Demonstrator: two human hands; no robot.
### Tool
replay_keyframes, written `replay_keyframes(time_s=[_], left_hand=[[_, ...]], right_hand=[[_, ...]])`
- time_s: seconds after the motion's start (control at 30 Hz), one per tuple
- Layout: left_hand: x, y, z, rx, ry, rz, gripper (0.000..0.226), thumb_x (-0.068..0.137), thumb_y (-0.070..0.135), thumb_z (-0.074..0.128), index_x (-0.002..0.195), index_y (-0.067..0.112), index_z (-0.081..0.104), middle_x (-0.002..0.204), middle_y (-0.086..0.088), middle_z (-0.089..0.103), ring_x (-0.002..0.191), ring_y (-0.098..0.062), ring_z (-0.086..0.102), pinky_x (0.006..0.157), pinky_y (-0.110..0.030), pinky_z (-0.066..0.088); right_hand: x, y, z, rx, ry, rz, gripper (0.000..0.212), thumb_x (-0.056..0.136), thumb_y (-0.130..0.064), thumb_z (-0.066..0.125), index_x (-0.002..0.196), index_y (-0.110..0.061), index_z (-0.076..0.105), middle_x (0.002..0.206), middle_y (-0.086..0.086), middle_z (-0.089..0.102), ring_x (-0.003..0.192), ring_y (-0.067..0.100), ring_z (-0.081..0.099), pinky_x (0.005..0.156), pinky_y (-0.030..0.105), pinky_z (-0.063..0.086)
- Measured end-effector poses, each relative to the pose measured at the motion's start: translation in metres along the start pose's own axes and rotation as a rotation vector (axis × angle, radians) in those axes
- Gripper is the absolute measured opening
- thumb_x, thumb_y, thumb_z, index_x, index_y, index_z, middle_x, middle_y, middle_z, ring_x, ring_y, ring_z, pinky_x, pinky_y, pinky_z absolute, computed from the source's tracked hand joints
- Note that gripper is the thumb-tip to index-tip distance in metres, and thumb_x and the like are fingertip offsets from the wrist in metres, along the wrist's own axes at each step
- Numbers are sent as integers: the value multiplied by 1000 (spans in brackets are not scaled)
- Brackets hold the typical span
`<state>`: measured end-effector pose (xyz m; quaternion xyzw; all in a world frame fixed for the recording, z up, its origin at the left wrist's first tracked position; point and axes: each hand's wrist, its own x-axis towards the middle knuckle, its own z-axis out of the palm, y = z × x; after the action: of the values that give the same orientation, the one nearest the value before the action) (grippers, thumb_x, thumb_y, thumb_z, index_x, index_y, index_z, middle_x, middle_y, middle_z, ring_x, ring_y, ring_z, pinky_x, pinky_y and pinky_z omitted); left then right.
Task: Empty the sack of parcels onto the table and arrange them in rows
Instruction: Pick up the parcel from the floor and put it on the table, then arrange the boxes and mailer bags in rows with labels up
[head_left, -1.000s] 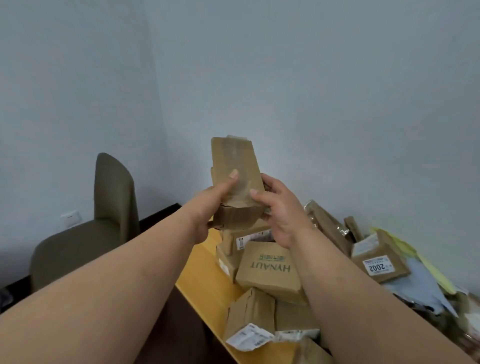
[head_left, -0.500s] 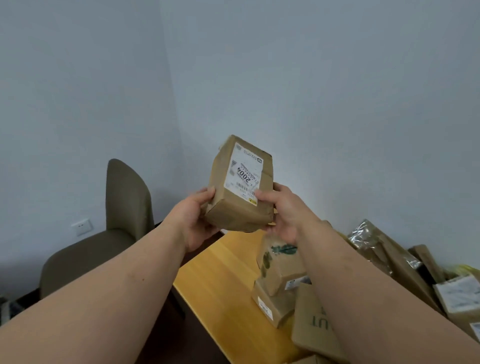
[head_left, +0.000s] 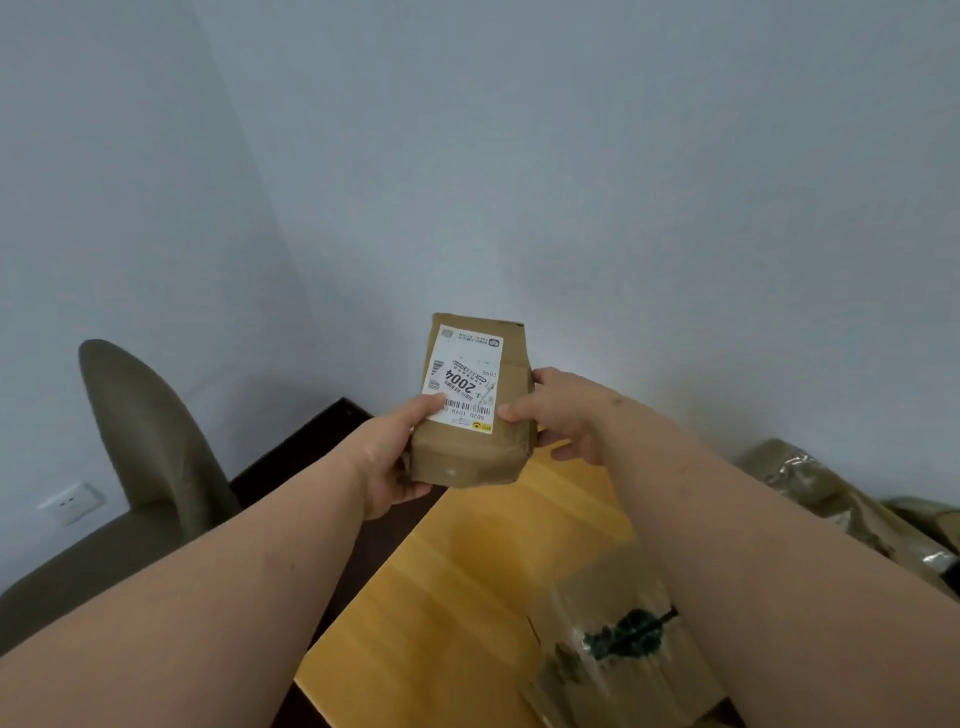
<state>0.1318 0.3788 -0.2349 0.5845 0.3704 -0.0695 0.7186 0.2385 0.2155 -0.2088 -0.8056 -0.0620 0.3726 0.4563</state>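
Note:
A small brown parcel (head_left: 475, 431) with a white label reading 2004 is held up over the far corner of the yellow table (head_left: 457, 587). My left hand (head_left: 395, 457) grips its left side, thumb on the label. On its right side is my right hand (head_left: 566, 415), thumb on the front. A taped parcel with a green leaf print (head_left: 618, 639) lies on the table below my right forearm. A plastic-wrapped brown parcel (head_left: 831, 499) lies at the right edge, partly hidden by my arm. No sack is in view.
An olive chair (head_left: 140, 447) stands left of the table against the grey wall, with a wall socket (head_left: 72, 501) low beside it. The dark floor (head_left: 322, 441) shows between chair and table. Bare tabletop lies under the held parcel.
The parcel has been turned so its label faces me and carried left and down toward the table's far corner. The view swung left, so most of the parcel pile has left the frame.

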Motion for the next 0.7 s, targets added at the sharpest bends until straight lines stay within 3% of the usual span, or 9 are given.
replay_keyframes(time_s=[0.17,0.37,0.47,0.57,0.63,0.7], left_hand=[[81,-1,28,85,-131,-67,40,84,44,70,116,21,66,112,-6,73,110,-29,64,92,-41,51],[165,-1,75,213,-242,-96,36,91,42,64,119,19,61,111,-5,73,106,-26,65,94,-43,52],[188,-4,94,309,-198,-55,33,101,37,50,126,16,56,113,-4,67,101,-22,61,77,-34,48],[209,-15,98,553,-162,9,36,105,25,39,140,19,46,112,-2,59,99,-21,54,78,-37,42],[217,-22,97,656,-159,10,41,104,18,37,144,22,41,121,-3,58,104,-24,55,83,-39,47],[221,-22,97,863,-92,56,53,102,20,42,152,22,27,145,-10,46,123,-31,50,100,-46,46]], right_hand=[[41,25,-28,74,77,174,44,92,-24,64,135,-22,51,132,8,56,110,33,59,95,46,48],[78,53,-52,272,201,314,27,95,-18,60,121,-22,57,137,4,55,116,30,53,105,43,44],[83,56,-66,215,248,315,38,95,-24,61,131,-28,51,146,0,46,133,27,41,109,42,36],[82,63,-84,84,296,358,55,95,-33,61,144,-22,40,146,6,43,128,28,45,103,42,38],[78,71,-95,66,335,400,57,95,-36,61,145,-18,41,143,7,45,123,27,50,104,43,41],[72,78,-105,55,369,423,52,94,-37,61,140,-16,46,137,7,51,118,26,53,104,44,43]])
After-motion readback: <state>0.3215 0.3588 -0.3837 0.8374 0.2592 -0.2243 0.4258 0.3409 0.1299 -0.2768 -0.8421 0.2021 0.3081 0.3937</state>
